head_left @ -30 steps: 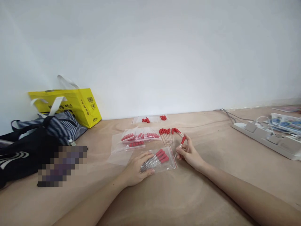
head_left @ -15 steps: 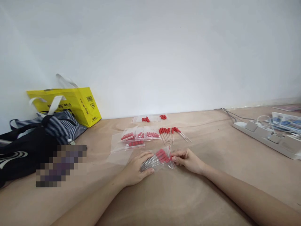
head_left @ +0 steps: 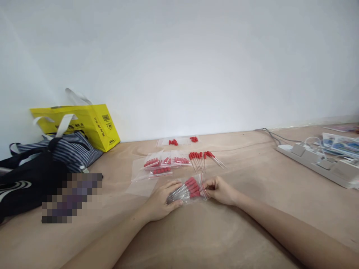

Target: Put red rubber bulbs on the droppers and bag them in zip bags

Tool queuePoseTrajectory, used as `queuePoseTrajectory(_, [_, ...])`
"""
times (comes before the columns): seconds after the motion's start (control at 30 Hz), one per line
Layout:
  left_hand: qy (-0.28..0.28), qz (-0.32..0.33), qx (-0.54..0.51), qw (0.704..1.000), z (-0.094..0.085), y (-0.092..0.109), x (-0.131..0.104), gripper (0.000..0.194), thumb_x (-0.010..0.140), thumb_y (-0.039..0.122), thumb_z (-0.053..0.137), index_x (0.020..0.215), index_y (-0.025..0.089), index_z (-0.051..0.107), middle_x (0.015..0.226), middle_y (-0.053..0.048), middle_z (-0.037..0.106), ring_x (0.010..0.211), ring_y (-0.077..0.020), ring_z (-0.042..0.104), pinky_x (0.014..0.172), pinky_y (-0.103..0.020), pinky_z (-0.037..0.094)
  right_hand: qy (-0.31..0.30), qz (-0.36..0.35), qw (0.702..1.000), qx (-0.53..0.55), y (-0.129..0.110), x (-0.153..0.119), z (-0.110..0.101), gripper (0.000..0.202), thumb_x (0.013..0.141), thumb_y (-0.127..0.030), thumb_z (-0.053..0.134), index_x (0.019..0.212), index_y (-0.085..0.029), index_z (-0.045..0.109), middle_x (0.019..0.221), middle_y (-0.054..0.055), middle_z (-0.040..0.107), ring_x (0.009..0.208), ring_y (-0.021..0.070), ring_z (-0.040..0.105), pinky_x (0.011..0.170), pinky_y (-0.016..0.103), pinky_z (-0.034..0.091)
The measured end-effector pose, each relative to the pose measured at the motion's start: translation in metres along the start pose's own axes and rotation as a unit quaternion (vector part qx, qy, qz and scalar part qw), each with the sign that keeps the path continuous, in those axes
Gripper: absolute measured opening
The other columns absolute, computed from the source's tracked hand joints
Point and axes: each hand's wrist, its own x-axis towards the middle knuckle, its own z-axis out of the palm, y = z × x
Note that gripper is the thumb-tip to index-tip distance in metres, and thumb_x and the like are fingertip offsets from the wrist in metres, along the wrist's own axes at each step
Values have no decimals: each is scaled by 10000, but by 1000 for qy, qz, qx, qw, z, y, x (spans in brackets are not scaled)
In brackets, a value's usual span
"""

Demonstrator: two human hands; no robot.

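Observation:
A clear zip bag (head_left: 192, 189) holding several red-handled metal tools lies on the table in front of me. My left hand (head_left: 166, 200) grips its left end, thumb below and fingers above. At the bag's open-looking right edge, the closed fingers of my right hand (head_left: 217, 189) pinch the plastic by the red zip line. Just behind are filled clear bags with red pieces (head_left: 161, 170). Several loose red-handled tools (head_left: 198, 158) lie in a fanned row to their right. Farther back, another clear bag (head_left: 183, 141) carries small red pieces.
A yellow bag (head_left: 108, 129), a striped bag (head_left: 75, 149) and a black bag (head_left: 42, 179) stand at the left, beside a pixelated object (head_left: 73, 198). A white power strip (head_left: 316, 166) with plugs and cables and some printed packets (head_left: 340, 144) lie at the right.
My right hand has moved slightly left along the bag's edge, and the red handles inside now sit more spread out. My left hand keeps its hold. The view has shifted slightly.

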Motion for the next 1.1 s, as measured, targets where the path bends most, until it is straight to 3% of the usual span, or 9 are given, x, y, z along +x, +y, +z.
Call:
queuePoseTrajectory(0.1, [-11, 13, 2, 1000, -4, -1, 0, 494, 782, 400, 504, 1233, 213, 429, 1303, -102, 422, 1187, -243, 396, 965, -436, 348, -11, 1, 999, -42, 1, -5, -15, 305, 742, -420, 535, 729, -135, 645, 569, -18, 531, 486, 67, 398, 464, 197, 317])
queuePoseTrajectory(0.23, [-70, 93, 3, 993, -14, -9, 10, 496, 776, 353, 535, 1240, 218, 421, 1305, -99, 420, 1196, -230, 386, 976, -421, 336, 99, -34, 974, -200, 4, -12, -36, 210, 745, -313, 536, 831, -152, 641, 649, 9, 573, 509, 85, 429, 489, 211, 345])
queuePoseTrajectory(0.3, [-78, 141, 20, 987, -16, -15, 20, 485, 758, 329, 570, 1218, 235, 446, 1299, -92, 429, 1195, -230, 387, 976, -424, 333, 104, -68, 952, -279, 4, -14, -41, 222, 726, -259, 557, 919, -170, 624, 695, 13, 578, 528, 90, 444, 504, 211, 354])
queuePoseTrajectory(0.43, [79, 168, 64, 980, -11, -19, 30, 261, 811, 219, 490, 1060, 211, 571, 1153, -93, 547, 1081, -212, 489, 892, -403, 414, 42, -121, 936, -329, 0, -19, -34, 238, 750, -224, 543, 978, -222, 610, 719, -3, 587, 567, 91, 491, 513, 193, 357])
queuePoseTrajectory(0.53, [169, 188, 62, 966, -3, -10, 19, 215, 813, 232, 484, 994, 179, 588, 976, -85, 610, 912, -176, 563, 796, -339, 471, 52, -181, 908, -373, -3, -22, -21, 181, 789, -230, 512, 933, -223, 620, 732, -4, 607, 626, 98, 523, 553, 199, 358])
queuePoseTrajectory(0.67, [179, 274, 98, 940, 1, 1, 0, 318, 730, 359, 598, 979, 162, 579, 901, -79, 625, 836, -180, 573, 749, -315, 493, 100, -303, 814, -486, -5, -20, -6, 187, 841, -236, 443, 855, -184, 622, 662, 11, 595, 620, 110, 512, 556, 230, 319])
queuePoseTrajectory(0.8, [219, 305, 202, 905, -1, -6, -1, 156, 806, 222, 508, 923, 150, 583, 839, -65, 642, 782, -155, 593, 700, -273, 513, 124, -380, 730, -554, -5, -13, 0, 226, 856, -179, 400, 763, -156, 604, 561, 3, 540, 539, 101, 462, 509, 248, 254])
queuePoseTrajectory(0.9, [221, 323, 271, 879, -2, -15, 6, 145, 822, 156, 459, 872, 152, 595, 822, -58, 654, 751, -151, 607, 657, -262, 523, 119, -403, 701, -576, -3, -9, -1, 236, 858, -148, 384, 739, -145, 588, 571, 9, 538, 539, 102, 454, 497, 256, 226])
queuePoseTrajectory(1.1, [229, 356, 300, 855, -3, -18, 13, 204, 828, 87, 403, 795, 133, 599, 777, -63, 664, 701, -151, 614, 631, -275, 521, 112, -413, 683, -591, -1, -6, -3, 204, 857, -138, 393, 764, -136, 575, 586, 2, 539, 538, 100, 443, 499, 267, 210])
